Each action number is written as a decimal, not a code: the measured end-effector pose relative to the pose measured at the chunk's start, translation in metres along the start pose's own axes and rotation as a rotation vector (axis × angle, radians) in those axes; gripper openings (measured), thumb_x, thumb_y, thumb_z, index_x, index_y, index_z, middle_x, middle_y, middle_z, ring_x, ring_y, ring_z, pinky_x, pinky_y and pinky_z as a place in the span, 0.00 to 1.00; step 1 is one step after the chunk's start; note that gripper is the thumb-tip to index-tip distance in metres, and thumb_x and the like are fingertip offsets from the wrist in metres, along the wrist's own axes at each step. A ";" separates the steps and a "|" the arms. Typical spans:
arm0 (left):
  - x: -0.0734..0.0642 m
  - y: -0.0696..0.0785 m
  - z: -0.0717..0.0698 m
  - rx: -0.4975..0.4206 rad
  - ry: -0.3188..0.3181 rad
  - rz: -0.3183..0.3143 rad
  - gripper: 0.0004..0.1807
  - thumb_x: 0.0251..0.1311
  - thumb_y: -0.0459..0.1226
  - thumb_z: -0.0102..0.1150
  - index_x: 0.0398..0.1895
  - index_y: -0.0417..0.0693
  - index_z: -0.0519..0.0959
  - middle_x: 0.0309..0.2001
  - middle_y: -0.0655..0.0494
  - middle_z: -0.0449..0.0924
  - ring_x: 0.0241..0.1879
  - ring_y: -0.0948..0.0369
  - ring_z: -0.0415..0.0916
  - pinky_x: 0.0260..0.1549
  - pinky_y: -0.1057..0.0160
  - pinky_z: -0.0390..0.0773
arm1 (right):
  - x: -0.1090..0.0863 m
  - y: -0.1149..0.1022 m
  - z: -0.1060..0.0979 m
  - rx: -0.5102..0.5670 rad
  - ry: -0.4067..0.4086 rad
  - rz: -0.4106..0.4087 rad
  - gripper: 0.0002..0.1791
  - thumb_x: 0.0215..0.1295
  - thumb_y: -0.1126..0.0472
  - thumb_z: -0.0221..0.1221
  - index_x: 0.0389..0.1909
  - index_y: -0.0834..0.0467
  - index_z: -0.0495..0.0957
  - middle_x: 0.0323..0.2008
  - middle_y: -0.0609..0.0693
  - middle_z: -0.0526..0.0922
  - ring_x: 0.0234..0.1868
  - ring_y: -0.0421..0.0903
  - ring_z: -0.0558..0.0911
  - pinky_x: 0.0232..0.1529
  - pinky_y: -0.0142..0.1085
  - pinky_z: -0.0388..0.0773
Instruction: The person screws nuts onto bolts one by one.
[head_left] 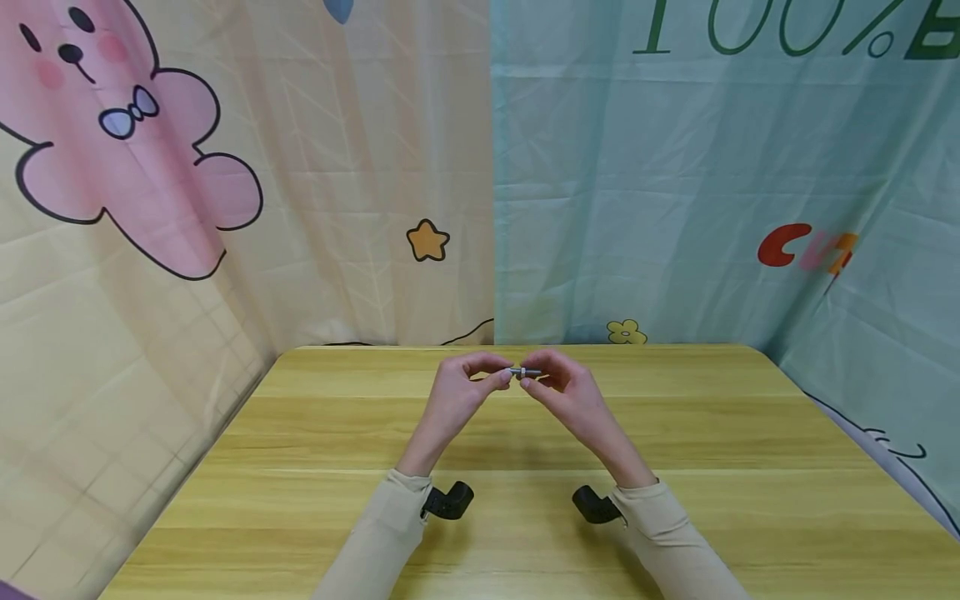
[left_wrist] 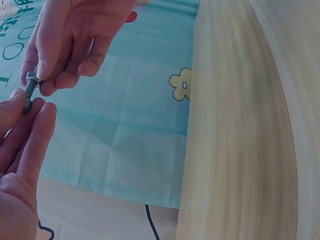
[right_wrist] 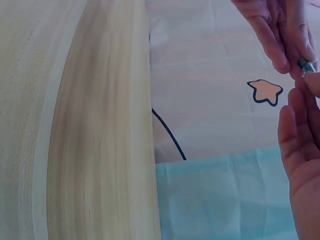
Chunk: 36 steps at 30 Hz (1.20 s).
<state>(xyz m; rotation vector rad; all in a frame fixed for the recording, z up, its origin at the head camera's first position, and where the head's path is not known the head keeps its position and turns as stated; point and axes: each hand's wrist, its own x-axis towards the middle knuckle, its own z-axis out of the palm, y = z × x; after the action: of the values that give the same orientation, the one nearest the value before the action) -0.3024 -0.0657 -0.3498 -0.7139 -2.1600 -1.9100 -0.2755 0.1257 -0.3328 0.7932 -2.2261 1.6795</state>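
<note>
A small metal bolt (head_left: pixel 533 372) lies roughly level between both hands, above the far half of the table. Thumb and fingertips of my left hand (head_left: pixel 459 390) pinch one end of it, which in the left wrist view is the bolt's thicker end (left_wrist: pixel 27 106). On the threaded shank sits a hex nut (left_wrist: pixel 32 76), pinched between thumb and fingers of my right hand (head_left: pixel 567 392). In the right wrist view, the fingers mostly cover the bolt (right_wrist: pixel 303 62), and only a short piece shows.
Beneath the hands is a wood-grain table (head_left: pixel 300 467). Printed curtains (head_left: pixel 637 183) hang behind its far edge and along the sides. Black wrist mounts (head_left: pixel 450 501) stick out inward from both sleeves, over the table.
</note>
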 end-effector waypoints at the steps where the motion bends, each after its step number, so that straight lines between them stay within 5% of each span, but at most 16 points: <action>1: 0.000 0.000 0.000 0.001 -0.001 0.000 0.07 0.63 0.36 0.66 0.40 0.42 0.86 0.40 0.43 0.85 0.37 0.50 0.84 0.41 0.58 0.83 | 0.000 0.001 0.000 0.005 -0.001 0.002 0.11 0.66 0.70 0.61 0.48 0.66 0.78 0.45 0.60 0.81 0.48 0.58 0.80 0.48 0.38 0.80; 10: 0.000 0.002 0.001 0.020 -0.012 -0.010 0.09 0.64 0.36 0.65 0.42 0.40 0.86 0.42 0.42 0.85 0.39 0.52 0.83 0.46 0.51 0.81 | 0.001 0.002 -0.001 0.042 -0.011 0.052 0.07 0.70 0.66 0.59 0.44 0.67 0.80 0.38 0.66 0.83 0.41 0.59 0.83 0.45 0.39 0.82; 16: -0.007 0.025 0.001 0.050 -0.028 -0.013 0.08 0.65 0.32 0.62 0.43 0.36 0.85 0.42 0.41 0.84 0.40 0.52 0.82 0.45 0.55 0.82 | 0.001 0.000 0.000 0.003 -0.009 0.090 0.10 0.73 0.62 0.56 0.41 0.65 0.82 0.35 0.65 0.83 0.39 0.62 0.81 0.45 0.49 0.81; 24: -0.010 0.032 0.003 0.014 -0.014 -0.014 0.08 0.64 0.30 0.62 0.42 0.33 0.84 0.39 0.43 0.84 0.39 0.43 0.82 0.40 0.60 0.83 | 0.000 -0.002 0.000 -0.022 -0.011 0.053 0.15 0.69 0.67 0.60 0.54 0.67 0.76 0.50 0.57 0.81 0.52 0.52 0.79 0.50 0.43 0.78; 36: -0.009 0.033 0.003 0.014 -0.015 -0.009 0.08 0.64 0.30 0.62 0.42 0.32 0.84 0.40 0.39 0.84 0.39 0.46 0.82 0.45 0.50 0.82 | 0.002 0.010 0.000 0.007 -0.005 0.011 0.11 0.67 0.67 0.62 0.48 0.64 0.79 0.45 0.57 0.83 0.48 0.52 0.82 0.49 0.37 0.80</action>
<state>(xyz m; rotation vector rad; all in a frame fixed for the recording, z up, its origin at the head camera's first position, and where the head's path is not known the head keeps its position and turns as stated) -0.2788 -0.0631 -0.3244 -0.7198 -2.1867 -1.8975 -0.2828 0.1268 -0.3402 0.7884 -2.2333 1.6926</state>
